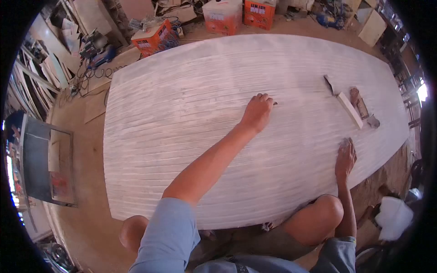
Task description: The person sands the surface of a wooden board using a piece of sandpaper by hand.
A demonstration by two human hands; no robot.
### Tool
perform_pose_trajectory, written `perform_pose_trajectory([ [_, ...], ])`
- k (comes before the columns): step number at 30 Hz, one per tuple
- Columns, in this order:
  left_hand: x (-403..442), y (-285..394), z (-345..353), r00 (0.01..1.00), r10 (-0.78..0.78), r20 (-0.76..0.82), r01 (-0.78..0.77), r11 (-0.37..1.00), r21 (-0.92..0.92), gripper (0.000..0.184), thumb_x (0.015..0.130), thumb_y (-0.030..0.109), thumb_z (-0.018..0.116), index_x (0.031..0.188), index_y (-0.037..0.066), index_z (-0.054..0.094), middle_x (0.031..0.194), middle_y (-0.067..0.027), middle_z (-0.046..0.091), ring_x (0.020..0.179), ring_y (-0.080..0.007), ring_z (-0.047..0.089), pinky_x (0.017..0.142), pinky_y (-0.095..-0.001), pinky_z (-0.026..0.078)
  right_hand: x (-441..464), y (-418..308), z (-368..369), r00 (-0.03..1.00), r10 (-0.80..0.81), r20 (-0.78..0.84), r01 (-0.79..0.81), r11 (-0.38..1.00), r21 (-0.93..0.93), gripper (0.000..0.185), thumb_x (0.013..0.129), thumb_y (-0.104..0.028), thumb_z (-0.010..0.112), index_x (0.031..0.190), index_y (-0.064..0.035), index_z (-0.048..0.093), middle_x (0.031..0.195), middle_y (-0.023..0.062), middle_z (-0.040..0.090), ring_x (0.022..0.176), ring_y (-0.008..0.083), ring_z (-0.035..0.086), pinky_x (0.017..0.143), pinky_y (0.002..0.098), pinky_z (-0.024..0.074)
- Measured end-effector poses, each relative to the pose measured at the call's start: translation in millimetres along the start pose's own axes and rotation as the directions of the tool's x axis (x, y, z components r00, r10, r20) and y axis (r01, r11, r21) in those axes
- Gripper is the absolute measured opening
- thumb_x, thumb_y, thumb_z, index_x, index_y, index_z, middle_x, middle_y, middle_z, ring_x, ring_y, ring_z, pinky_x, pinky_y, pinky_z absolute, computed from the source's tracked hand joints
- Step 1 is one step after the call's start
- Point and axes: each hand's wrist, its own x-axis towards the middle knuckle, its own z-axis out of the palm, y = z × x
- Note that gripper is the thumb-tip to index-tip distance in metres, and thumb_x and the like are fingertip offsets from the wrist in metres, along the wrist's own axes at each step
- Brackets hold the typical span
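A large, whitish-grey panel with long, narrow ridges across its face (218,168) lies flat in front of the seated person, with the near edge by the knees; the left hand (257,113) is over its middle, the fingers drawn close together and curled around a small, dark piece (275,103), of which only a tip shows; how firmly they grip it, I cannot tell. The right hand (346,159) rests on the panel near its right-hand near edge, palm down, the fingers close together and pointing away from the person; whether anything is under them, I cannot tell.

Beyond the right hand, on the same panel, lie a pale, straight-edged wooden bar (350,110), a brown, worn-looking strip (359,103) just beside it, a small, dark grey scrap (373,121) and a thin, curled, grey-brown scrap (329,84); orange-and-white boxes (259,14) stand on the floor past the far edge.
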Motion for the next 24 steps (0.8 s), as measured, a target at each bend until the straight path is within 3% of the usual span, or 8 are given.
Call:
perform_pose_trajectory([
  [5,-88,-80,-102,0.987,0.073,0.14,-0.09,0.989,0.114,0.023,0.082,-0.001,0.053,0.099,0.002,0.068,0.095,-0.0165,0.061,0.097,-0.0345,0.058,0.091,-0.0442,0.049,-4,5,5,0.998,0.003,0.058,-0.005,0.999,0.048,0.046,0.096,-0.016,0.051,0.14,-0.0045,0.046,0.147,0.015,0.045,0.136,0.0333,0.041,0.111,0.0455,0.0303],
  [6,-115,-101,-147,0.962,-0.061,0.264,0.006,0.979,0.204,0.02,0.084,0.0,0.054,0.099,0.001,0.068,0.098,-0.0163,0.062,0.097,-0.034,0.058,0.088,-0.0448,0.049,-6,7,6,0.997,0.012,0.077,-0.016,0.999,0.05,0.046,0.096,-0.016,0.051,0.14,-0.0045,0.046,0.147,0.015,0.045,0.136,0.0333,0.041,0.111,0.0455,0.0303],
  [10,-177,-132,-247,0.949,-0.254,0.189,0.167,0.909,0.382,0.009,0.081,0.003,0.067,0.09,0.003,0.069,0.09,-0.0124,0.062,0.088,-0.0311,0.06,0.078,-0.0397,0.051,-2,6,8,0.999,-0.024,0.038,0.024,1.0,-0.007,0.044,0.098,-0.016,0.049,0.14,-0.0057,0.047,0.146,0.0147,0.047,0.135,0.0334,0.042,0.111,0.0446,0.0309],
  [12,-174,-128,-238,0.955,-0.273,0.12,0.224,0.922,0.315,0.01,0.08,0.002,0.069,0.09,0.003,0.068,0.091,-0.0125,0.061,0.087,-0.0305,0.06,0.076,-0.039,0.051,-2,3,10,1.0,-0.016,0.023,0.017,1.0,-0.014,0.042,0.098,-0.015,0.05,0.139,-0.0071,0.048,0.144,0.0147,0.049,0.134,0.0333,0.044,0.11,0.0443,0.0317],
  [18,-27,-26,-31,0.989,0.018,0.149,-0.018,1.0,-0.003,0.013,0.086,0.002,0.055,0.093,0.001,0.067,0.093,-0.0151,0.061,0.096,-0.0337,0.057,0.084,-0.0429,0.049,0,1,7,1.0,0.001,0.006,-0.001,1.0,-0.029,0.039,0.098,-0.018,0.051,0.135,-0.0073,0.051,0.142,0.0159,0.049,0.133,0.0342,0.044,0.11,0.0455,0.0319],
  [19,-4,-8,-1,0.993,0.094,0.068,-0.091,0.995,-0.045,0.015,0.083,-0.001,0.056,0.093,0.0,0.067,0.092,-0.0177,0.062,0.097,-0.0355,0.058,0.086,-0.043,0.049,2,-1,5,1.0,0.003,-0.006,-0.003,0.999,-0.043,0.039,0.098,-0.018,0.051,0.135,-0.0073,0.051,0.142,0.0159,0.049,0.133,0.0342,0.044,0.11,0.0455,0.0319],
  [22,28,23,31,0.999,0.045,-0.011,-0.046,0.992,-0.115,0.017,0.081,-0.002,0.054,0.092,0.0,0.067,0.093,-0.0177,0.062,0.099,-0.0355,0.059,0.088,-0.0435,0.049,2,-6,-4,0.998,0.031,0.046,-0.031,0.999,-0.015,0.041,0.097,-0.02,0.053,0.136,-0.0098,0.051,0.146,0.0124,0.048,0.135,0.0315,0.042,0.111,0.0452,0.0301],
  [24,19,17,22,0.998,0.023,0.064,-0.017,0.996,-0.086,0.018,0.079,-0.003,0.054,0.091,0.001,0.067,0.093,-0.0175,0.063,0.1,-0.0353,0.059,0.09,-0.0439,0.049,1,-3,-4,0.995,0.059,0.076,-0.056,0.998,-0.032,0.042,0.096,-0.019,0.054,0.137,-0.0102,0.051,0.146,0.0111,0.047,0.136,0.0303,0.042,0.112,0.0449,0.0294],
])
